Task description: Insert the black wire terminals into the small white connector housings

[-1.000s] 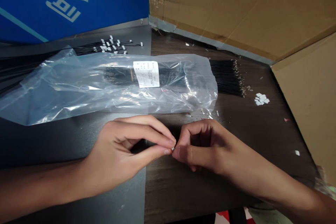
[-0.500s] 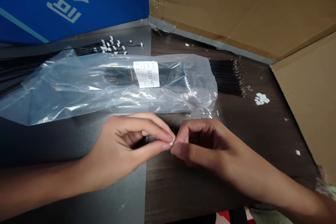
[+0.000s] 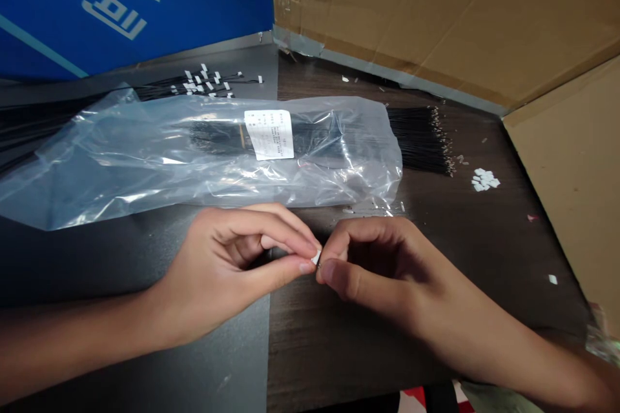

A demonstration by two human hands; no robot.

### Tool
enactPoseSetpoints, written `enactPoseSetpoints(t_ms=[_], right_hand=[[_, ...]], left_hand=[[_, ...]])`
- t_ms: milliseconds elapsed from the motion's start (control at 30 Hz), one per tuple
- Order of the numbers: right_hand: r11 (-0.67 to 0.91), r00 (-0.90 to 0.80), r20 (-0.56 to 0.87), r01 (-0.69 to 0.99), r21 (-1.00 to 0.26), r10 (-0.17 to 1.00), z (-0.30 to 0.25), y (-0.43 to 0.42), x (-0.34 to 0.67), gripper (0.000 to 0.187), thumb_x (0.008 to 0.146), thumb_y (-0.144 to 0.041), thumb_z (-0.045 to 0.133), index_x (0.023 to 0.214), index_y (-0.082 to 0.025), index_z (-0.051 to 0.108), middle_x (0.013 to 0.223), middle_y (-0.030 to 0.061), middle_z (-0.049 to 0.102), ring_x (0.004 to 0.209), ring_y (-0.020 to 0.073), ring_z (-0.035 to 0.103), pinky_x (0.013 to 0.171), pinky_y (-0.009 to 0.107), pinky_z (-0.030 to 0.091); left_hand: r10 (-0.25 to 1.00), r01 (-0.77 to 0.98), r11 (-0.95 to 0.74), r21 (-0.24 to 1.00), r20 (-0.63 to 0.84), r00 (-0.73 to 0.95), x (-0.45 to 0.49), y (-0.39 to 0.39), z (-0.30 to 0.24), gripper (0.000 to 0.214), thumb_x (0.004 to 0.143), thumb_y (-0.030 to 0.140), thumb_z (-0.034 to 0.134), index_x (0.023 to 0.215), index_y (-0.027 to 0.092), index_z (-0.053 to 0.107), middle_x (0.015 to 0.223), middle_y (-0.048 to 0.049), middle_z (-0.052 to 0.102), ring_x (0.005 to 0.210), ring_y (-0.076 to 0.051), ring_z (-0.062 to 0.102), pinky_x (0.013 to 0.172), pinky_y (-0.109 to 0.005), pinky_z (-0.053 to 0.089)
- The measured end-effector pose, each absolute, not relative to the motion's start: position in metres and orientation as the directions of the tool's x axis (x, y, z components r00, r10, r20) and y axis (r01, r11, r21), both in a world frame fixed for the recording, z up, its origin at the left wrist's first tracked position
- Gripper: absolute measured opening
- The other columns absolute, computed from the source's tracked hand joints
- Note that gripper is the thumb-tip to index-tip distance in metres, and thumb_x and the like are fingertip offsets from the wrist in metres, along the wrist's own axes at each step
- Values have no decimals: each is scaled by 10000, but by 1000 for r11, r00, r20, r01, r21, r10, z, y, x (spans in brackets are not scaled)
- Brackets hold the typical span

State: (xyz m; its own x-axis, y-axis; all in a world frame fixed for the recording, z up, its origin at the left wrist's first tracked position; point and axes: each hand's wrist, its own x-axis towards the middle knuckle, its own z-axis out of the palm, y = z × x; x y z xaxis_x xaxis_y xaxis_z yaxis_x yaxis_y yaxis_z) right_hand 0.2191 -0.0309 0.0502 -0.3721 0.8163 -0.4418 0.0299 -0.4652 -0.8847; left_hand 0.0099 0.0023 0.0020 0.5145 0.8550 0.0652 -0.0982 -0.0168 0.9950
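Between the thumb and fingertips of my left hand (image 3: 242, 264) is pinched a small white plastic connector housing (image 3: 316, 257). My right hand (image 3: 378, 264) is closed in a pinch right beside it, its thumb and forefinger nearly touching the housing. A tiny dark tip shows between the two hands; the rest of what my right fingers hold is hidden. Both hands are above the dark wood-grain table (image 3: 310, 348), in front of a clear plastic bag (image 3: 217, 174) with a white label (image 3: 269, 135) and black wires inside.
Black wires (image 3: 419, 139) with bare metal ends stick out at the bag's right. Loose white housings (image 3: 485, 179) lie in a pile beyond. Wires with white housings (image 3: 203, 82) rest behind the bag. A blue panel (image 3: 194, 6) and cardboard (image 3: 411, 19) wall in the back.
Both hands stay pinched together in nearly the same place. The white housing shows slightly more between the fingertips, and my right fingertips have shifted a little.
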Motion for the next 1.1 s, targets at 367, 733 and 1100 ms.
enactPoseSetpoints(t_ms=[367,733,1100], right_hand=[[-499,-372,-473,30,-866,799,51,-29,220,264,907,-273,808,742,-158,637,680,-51,521,661,89,448,602,205,366],[-463,-356,-460,83,-882,813,53,-31,219,251,924,-241,798,744,-157,646,692,-51,520,674,90,454,619,201,380],[-440,-350,-443,94,-893,825,50,-32,219,236,930,-240,794,754,-152,663,694,-50,528,676,88,459,626,200,389]], left_hand=[[856,-64,-30,997,59,513,9,3,3,222,848,9,814,875,219,883,902,-10,829,783,-94,800,752,-100,642],[859,-44,-49,998,64,508,8,3,5,221,835,4,830,862,215,889,875,-24,833,759,-102,803,734,-96,641],[860,-45,-61,997,75,505,9,3,6,206,842,16,827,854,214,886,871,-22,834,757,-101,804,731,-90,643]])
